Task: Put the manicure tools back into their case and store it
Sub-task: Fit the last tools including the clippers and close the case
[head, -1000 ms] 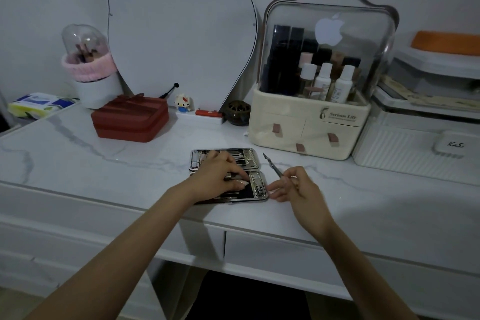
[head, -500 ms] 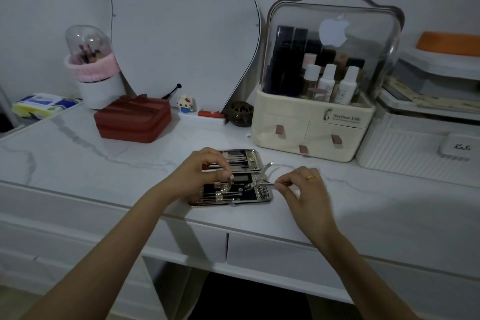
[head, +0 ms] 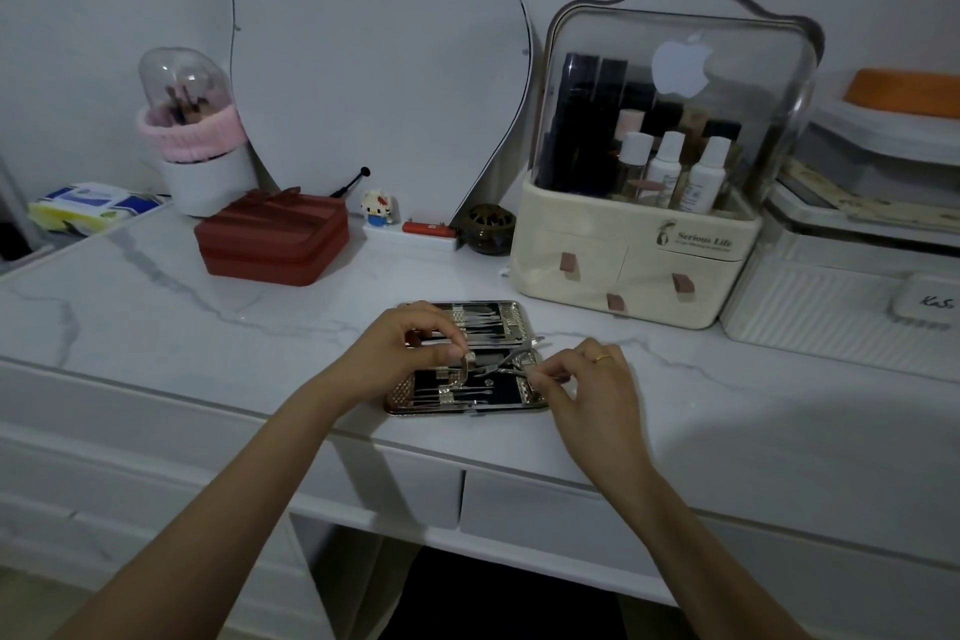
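Open manicure case point(head: 511, 327) on marble table point(head: 156, 322). Left hand point(head: 410, 353) pinches strap point(head: 466, 369) (elastic loop); right hand point(head: 589, 379) grips nipper point(head: 506, 363).

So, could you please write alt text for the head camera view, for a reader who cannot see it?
Two hands work over an open manicure case on a white marble-look vanity top: the right hand brings a metal nipper to the near half while the left hand pinches a strap there. Behind stand a red box and a clear-lidded cosmetics organizer.
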